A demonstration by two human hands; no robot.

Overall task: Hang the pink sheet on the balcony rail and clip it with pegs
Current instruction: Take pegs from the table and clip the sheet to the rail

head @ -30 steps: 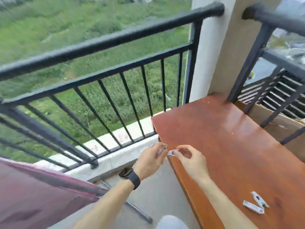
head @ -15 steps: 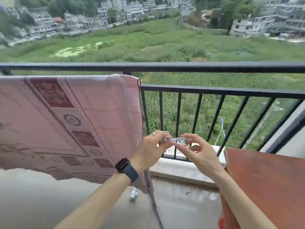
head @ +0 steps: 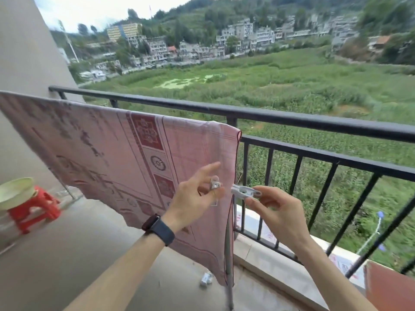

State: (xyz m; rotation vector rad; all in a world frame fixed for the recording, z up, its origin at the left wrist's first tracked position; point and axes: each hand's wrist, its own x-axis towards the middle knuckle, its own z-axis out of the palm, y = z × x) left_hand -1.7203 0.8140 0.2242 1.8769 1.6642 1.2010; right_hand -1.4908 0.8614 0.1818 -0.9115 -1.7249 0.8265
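- Over a bar just inside the balcony rail [head: 292,118], the pink sheet [head: 125,158] already hangs; no peg shows on it.
- Left hand [head: 195,198] pinches a small peg [head: 215,184]; right hand [head: 276,212] pinches a white peg [head: 246,191].
- Clipping seems wholly left.

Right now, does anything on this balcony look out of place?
Yes. A white peg lies on the balcony floor just below the pink sheet's lower right corner; it looks dropped. No peg shows on the sheet's top edge.
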